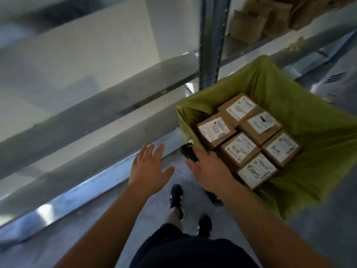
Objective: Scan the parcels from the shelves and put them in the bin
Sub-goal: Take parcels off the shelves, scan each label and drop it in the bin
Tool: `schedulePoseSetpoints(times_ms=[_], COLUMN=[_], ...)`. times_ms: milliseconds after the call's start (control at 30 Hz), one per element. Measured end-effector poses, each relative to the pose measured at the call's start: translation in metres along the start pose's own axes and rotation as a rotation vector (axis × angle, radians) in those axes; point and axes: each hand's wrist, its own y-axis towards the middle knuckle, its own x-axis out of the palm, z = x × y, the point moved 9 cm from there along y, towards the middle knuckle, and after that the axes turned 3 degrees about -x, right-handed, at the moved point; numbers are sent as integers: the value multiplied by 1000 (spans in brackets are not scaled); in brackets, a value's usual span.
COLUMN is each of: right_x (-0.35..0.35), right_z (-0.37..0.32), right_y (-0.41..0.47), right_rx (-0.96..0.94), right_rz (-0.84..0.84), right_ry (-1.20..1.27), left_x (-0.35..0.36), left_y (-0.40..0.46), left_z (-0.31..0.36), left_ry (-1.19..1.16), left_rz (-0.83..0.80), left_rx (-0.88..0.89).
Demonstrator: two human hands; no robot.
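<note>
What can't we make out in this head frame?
- Dark object in the right hand: mostly covered by the hand, so it can't be identified.
- Labels on the parcels in the bin: print too small and soft to read.
- Left shelves: motion blur, contents unclear.
- Brown packages top right: blurred and cut off by the edge.
- Left hand: open, holding nothing.

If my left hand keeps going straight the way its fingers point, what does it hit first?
Probably the grey metal shelf beam just ahead of the open left hand. Nothing shows between the fingertips and it, though blur and the steep angle leave depth uncertain.
</note>
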Motion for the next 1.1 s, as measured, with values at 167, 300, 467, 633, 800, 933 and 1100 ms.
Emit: schedulePoseSetpoints(times_ms=[167, 300, 467, 633, 800, 933, 1100], right_x=[17, 47, 69, 93, 113, 123, 115], right_z=[-59, -127, -229, -348, -467, -555, -635], right_y=[10, 9, -7, -38, -87, -121, -155], right_rx=[-204, -354, -540, -724, -865, -973, -1068], right_rz=[-70, -172, -198, -193, -162, -104, -13], right_ry=[70, 68, 31, -86, -208, -300, -394], left_x=[-17, -36, -64, -97, -144, -178, -223], left_y=[-62, -111, -174, -251, -338, -392, -432], left_z=[-68, -125, -195, -266, -347, -409, -462], left_ry=[-25, -94, -145, -124, -130, -202, -177], left_rz=[35, 126, 255, 339, 447, 521, 582], left_rx=[-247, -433, -601, -691, -726, -732, -717])
